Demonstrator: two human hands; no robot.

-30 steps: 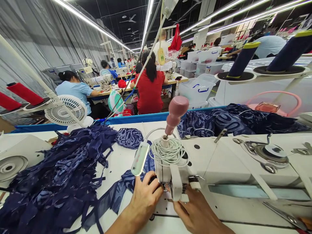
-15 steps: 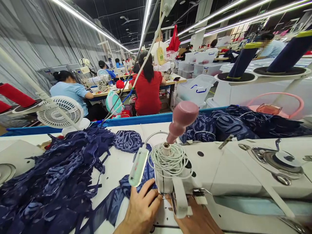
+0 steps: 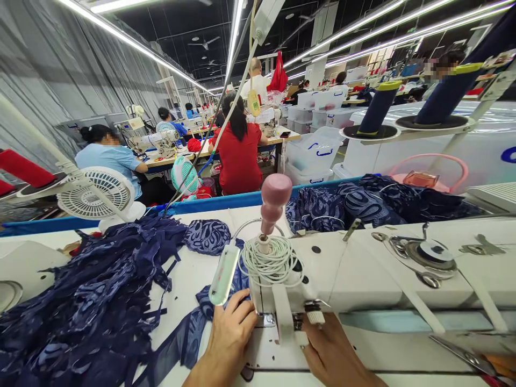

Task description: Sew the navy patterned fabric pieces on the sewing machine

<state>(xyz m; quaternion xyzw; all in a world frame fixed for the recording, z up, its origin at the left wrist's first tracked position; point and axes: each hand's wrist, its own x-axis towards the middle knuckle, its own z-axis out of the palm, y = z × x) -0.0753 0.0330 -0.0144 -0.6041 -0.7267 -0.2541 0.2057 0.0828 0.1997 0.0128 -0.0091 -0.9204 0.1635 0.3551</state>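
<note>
The left hand (image 3: 231, 330) lies just left of the machine (image 3: 358, 279), palm down, fingers bent and slightly apart, tips by the cloth (image 3: 192, 328); whether they pinch it cannot be told. The right hand (image 3: 330, 346) reaches in under the machine's arm, right of its head; its fingertips are hidden, so its grip cannot be told either.

The cloth, navy and patterned, runs from beside the machine's head past the left hand toward the near left. Above the left hand hangs a lamp (image 3: 224, 275). A coil of pale cord (image 3: 272, 262) sits on the machine's head, with a pink handle (image 3: 275, 198) standing up from its middle. Scissors (image 3: 463, 356) lie at the near right.

Left on the white worktop (image 3: 186, 274) is a big heap of navy scraps (image 3: 97, 301), with a small bundle (image 3: 207, 236) at its far right. Beyond the scraps stands a fan (image 3: 97, 188); beyond the machine lie more patterned bundles (image 3: 368, 201), near a pink basket (image 3: 427, 174). Farther off, a person in red (image 3: 241, 158) sits facing away.
</note>
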